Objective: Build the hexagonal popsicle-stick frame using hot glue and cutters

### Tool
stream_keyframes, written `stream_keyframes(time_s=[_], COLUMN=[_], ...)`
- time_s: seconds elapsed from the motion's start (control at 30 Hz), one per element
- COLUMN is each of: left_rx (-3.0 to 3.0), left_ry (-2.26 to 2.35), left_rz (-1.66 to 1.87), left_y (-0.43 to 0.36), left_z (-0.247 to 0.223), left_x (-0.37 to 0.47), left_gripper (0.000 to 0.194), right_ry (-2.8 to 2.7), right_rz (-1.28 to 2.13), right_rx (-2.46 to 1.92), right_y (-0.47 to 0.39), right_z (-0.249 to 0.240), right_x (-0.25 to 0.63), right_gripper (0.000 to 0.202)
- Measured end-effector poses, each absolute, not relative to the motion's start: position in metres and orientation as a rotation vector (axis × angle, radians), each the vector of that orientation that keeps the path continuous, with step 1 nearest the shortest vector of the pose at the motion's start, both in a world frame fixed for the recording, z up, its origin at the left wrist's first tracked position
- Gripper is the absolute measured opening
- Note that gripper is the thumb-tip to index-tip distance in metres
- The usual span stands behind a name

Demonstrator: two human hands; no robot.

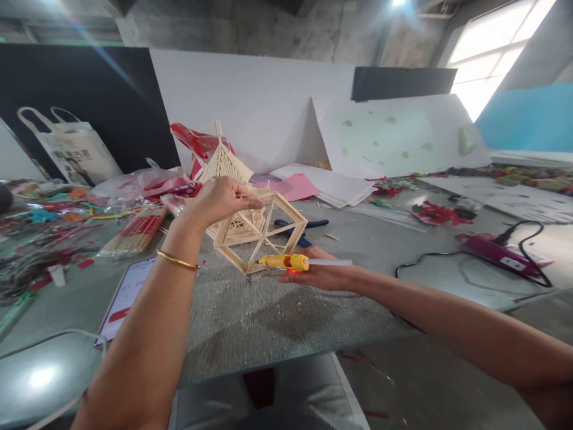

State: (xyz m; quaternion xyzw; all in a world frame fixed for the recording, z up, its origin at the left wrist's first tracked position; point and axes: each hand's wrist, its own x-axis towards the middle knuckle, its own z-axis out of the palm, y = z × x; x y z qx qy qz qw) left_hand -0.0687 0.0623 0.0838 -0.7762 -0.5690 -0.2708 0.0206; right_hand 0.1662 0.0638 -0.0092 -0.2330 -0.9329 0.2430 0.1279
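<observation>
l hand (228, 200) raised, palm down, r hand (320, 273) lower, both arms reaching fwd

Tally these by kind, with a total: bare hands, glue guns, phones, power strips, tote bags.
Bare hands, left hand and right hand: 2
Yellow plastic glue gun: 1
Flat phone with lit screen: 1
Purple plastic power strip: 1
Whitish tote bag with loop handles: 1
Total: 6
</observation>
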Motion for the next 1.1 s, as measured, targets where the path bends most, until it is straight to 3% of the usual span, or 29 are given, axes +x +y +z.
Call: stream_keyframes(time_s=[1.1], left_rx=[-2.462], left_ry=[-1.760], left_rz=[-0.930], left_y=[0.060], left_z=[0.083], left_x=[-0.070], left_gripper=[0.051], right_ry=[-2.652], right_rz=[0.589], right_rx=[-0.935], right_y=[0.069], right_z=[-0.015], right_x=[0.194], right_gripper=[0.039])
